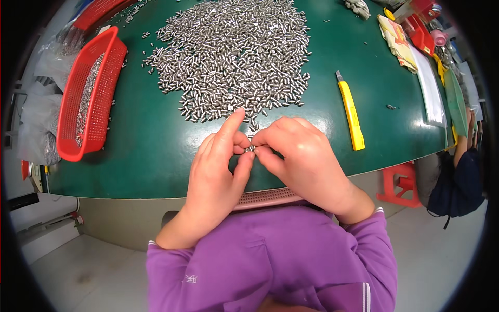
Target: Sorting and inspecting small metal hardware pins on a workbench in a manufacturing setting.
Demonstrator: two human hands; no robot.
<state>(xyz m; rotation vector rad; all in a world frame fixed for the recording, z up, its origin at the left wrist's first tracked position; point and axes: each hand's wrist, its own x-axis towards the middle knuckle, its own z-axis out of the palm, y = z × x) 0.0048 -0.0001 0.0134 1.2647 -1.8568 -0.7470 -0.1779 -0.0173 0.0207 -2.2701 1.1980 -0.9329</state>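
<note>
Near the table's front edge, my left hand [215, 164] and my right hand [306, 156] meet fingertip to fingertip. Between them they pinch a small silvery metal piece [250, 148], mostly covered by the fingers; its exact shape is too small to tell. My left index finger points up and away from the pinch. Just beyond my fingertips spreads a large heap of small, short, bullet-shaped metal pieces [236, 57]. A few of these pieces trail from the heap toward my hands.
A red perforated basket [117, 57] with more metal pieces stands at left. A yellow utility knife [351, 114] lies right of the heap on the green table [156, 166]. Below the edge are a pinkish basket [270, 197] and a red stool [401, 184]; another person's arm [461, 140] shows far right.
</note>
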